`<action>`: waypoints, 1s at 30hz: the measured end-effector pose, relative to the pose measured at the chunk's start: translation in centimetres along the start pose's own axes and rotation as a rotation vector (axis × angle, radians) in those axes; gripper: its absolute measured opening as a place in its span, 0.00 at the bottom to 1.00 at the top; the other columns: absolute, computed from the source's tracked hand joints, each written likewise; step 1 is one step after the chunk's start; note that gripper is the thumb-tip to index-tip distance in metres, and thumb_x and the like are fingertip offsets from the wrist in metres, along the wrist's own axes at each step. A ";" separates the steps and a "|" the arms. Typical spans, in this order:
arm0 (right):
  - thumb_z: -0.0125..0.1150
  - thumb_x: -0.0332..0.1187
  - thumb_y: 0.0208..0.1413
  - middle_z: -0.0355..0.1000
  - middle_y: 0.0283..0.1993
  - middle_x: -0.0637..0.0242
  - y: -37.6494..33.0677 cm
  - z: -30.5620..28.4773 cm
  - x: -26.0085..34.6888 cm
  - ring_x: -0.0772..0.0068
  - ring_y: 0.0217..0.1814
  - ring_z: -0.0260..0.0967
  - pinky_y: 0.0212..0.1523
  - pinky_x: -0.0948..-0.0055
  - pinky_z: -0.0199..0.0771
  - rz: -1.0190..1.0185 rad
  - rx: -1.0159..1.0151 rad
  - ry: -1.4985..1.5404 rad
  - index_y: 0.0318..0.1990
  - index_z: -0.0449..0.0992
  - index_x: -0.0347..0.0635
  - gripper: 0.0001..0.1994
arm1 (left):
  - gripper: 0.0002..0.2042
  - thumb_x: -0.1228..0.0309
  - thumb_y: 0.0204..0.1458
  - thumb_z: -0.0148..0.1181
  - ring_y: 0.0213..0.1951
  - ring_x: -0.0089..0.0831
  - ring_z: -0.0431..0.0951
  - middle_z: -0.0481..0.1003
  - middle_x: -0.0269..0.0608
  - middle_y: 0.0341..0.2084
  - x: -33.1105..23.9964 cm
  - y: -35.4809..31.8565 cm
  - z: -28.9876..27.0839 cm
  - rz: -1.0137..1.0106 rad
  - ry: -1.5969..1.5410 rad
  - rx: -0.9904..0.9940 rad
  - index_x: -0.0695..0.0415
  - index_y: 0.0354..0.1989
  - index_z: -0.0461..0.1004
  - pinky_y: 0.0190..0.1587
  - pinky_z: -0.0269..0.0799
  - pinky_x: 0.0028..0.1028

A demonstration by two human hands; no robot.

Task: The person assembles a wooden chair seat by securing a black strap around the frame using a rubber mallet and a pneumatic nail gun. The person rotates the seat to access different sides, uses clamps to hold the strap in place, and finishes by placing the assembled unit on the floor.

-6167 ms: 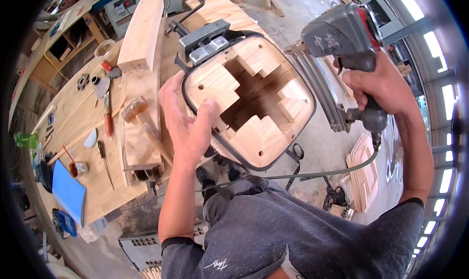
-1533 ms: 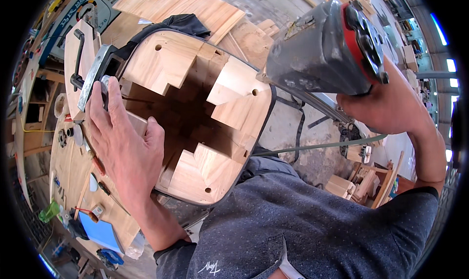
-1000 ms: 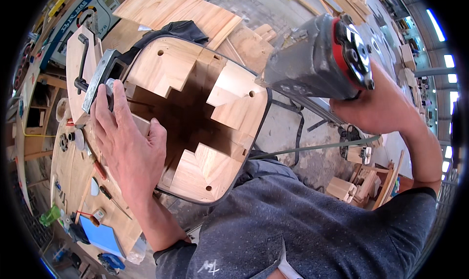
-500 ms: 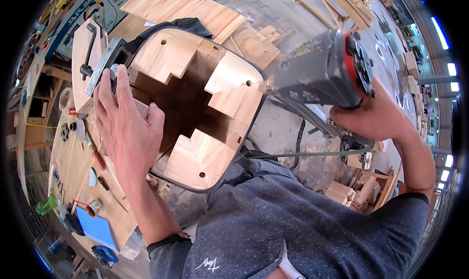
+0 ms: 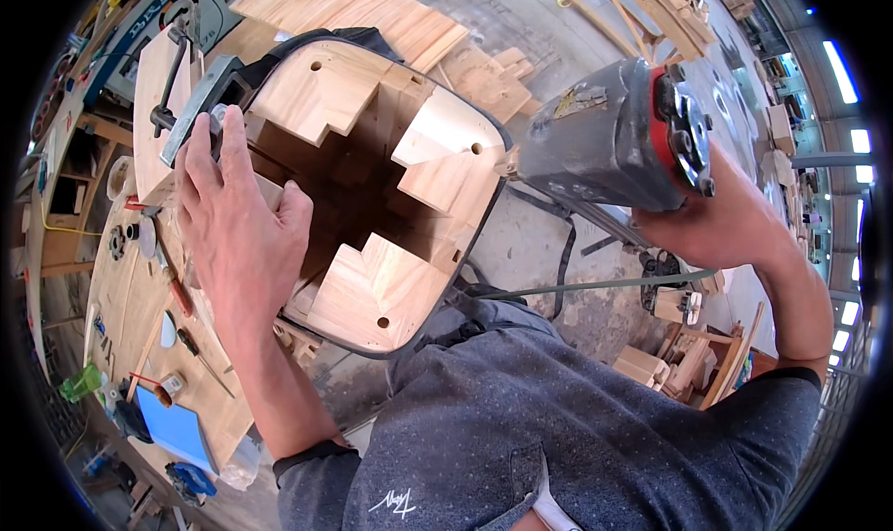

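the hollow wooden piece (image 5: 433, 187) lies upper centre. the left hand (image 5: 244, 233) spreads, fingers extended, along its left side; the right hand (image 5: 721, 226) grips the nail gun (image 5: 591, 140), nose leftward at the piece's right edge.

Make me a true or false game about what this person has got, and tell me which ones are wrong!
1. The right hand grips a nail gun. True.
2. Both hands are on that tool. False: the left hand is at the wooden box, by a metal clamp.
3. A flat blue thing lies on the workbench. True.
4. The box has no holes in its corners. False: small round holes show there.
5. The person's clothes are bright yellow. False: the shirt is dark grey.
6. A thin green hose is in the picture. True.
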State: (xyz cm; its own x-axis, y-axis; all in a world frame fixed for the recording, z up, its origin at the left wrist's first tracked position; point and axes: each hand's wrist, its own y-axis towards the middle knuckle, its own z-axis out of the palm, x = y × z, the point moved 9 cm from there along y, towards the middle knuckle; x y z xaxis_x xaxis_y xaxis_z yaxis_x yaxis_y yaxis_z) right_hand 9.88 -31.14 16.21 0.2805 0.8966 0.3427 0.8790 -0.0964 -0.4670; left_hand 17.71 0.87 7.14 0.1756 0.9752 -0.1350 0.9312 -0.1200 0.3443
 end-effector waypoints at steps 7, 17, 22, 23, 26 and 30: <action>0.70 0.26 0.50 0.78 0.41 0.62 -0.3 0.2 -0.5 0.73 0.44 0.75 0.49 0.67 0.77 0.108 0.011 0.050 0.53 0.74 0.38 0.21 | 0.39 0.68 0.53 0.63 0.74 0.53 0.54 0.55 0.50 0.74 -0.3 0.0 -0.1 0.008 -0.016 -0.008 0.52 0.76 0.57 0.74 0.53 0.51; 0.64 0.25 0.50 0.76 0.32 0.65 -0.4 0.5 -0.2 0.79 0.30 0.68 0.33 0.70 0.73 -0.207 -0.098 0.100 0.51 0.78 0.39 0.18 | 0.36 0.65 0.52 0.65 0.72 0.53 0.58 0.59 0.53 0.72 0.6 0.1 -0.7 0.006 -0.130 -0.062 0.58 0.71 0.64 0.72 0.56 0.47; 0.71 0.24 0.49 0.77 0.44 0.62 -2.8 2.3 0.0 0.73 0.44 0.74 0.47 0.70 0.77 -0.053 -0.051 0.160 0.55 0.75 0.37 0.23 | 0.24 0.71 0.59 0.64 0.61 0.45 0.73 0.69 0.53 0.64 4.3 -1.9 -4.1 0.085 -0.670 -0.450 0.64 0.64 0.71 0.62 0.70 0.35; 0.72 0.24 0.49 0.77 0.45 0.62 -3.0 2.5 0.8 0.72 0.46 0.75 0.49 0.69 0.77 -0.085 -0.021 0.115 0.55 0.75 0.37 0.23 | 0.23 0.73 0.60 0.62 0.61 0.42 0.74 0.69 0.52 0.64 5.1 -2.9 -5.1 0.087 -0.595 -0.557 0.65 0.64 0.70 0.60 0.72 0.34; 0.73 0.23 0.50 0.77 0.46 0.61 -3.3 3.1 3.2 0.70 0.48 0.76 0.51 0.67 0.77 -0.167 0.043 0.081 0.54 0.75 0.37 0.22 | 0.24 0.71 0.65 0.56 0.62 0.35 0.72 0.71 0.49 0.63 8.8 -7.5 -3.0 -0.332 -0.986 -0.613 0.65 0.69 0.67 0.66 0.65 0.34; 0.76 0.25 0.50 0.78 0.45 0.61 -3.9 3.1 6.1 0.71 0.47 0.76 0.51 0.66 0.79 -0.395 -0.036 -0.028 0.55 0.74 0.37 0.24 | 0.27 0.71 0.66 0.51 0.65 0.36 0.68 0.66 0.52 0.66 8.2 -11.3 1.4 -0.483 -1.203 -0.433 0.66 0.73 0.58 0.67 0.64 0.35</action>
State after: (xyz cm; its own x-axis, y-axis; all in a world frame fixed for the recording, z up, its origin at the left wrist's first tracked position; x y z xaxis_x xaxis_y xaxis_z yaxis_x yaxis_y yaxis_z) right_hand 7.03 -23.93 17.61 -0.0922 0.8789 0.4679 0.9301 0.2438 -0.2747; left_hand 9.09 9.98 0.89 0.2381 0.1129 -0.9647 0.8439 0.4675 0.2630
